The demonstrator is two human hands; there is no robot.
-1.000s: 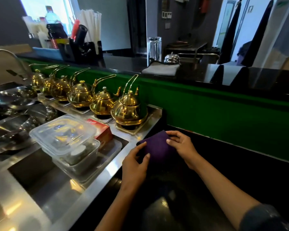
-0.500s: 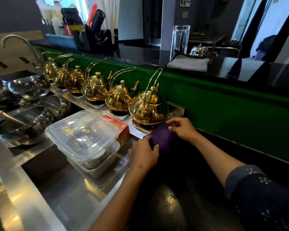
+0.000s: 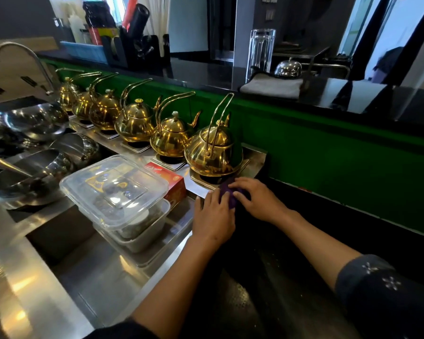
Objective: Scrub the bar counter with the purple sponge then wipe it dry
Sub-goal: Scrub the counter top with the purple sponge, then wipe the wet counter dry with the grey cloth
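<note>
The purple sponge (image 3: 228, 195) lies at the far left end of the black counter (image 3: 304, 241), against the steel ledge under the nearest kettle. My left hand (image 3: 212, 217) presses on its near left side. My right hand (image 3: 257, 198) covers its right half, fingers flat on top. Only a narrow purple strip shows between the two hands. A folded grey cloth (image 3: 272, 87) rests on the upper bar top (image 3: 353, 96).
Several gold kettles (image 3: 212, 149) stand in a row on the steel ledge, close behind the sponge. Clear stacked plastic boxes (image 3: 115, 192) and a red carton (image 3: 168, 178) sit left of my hands. Steel bowls (image 3: 34, 123) fill the far left. A green wall panel (image 3: 340, 152) backs the counter.
Both hands have pushed the sponge away from me, up to the ledge under the nearest kettle. The hands have drawn closer together and cover more of it.
</note>
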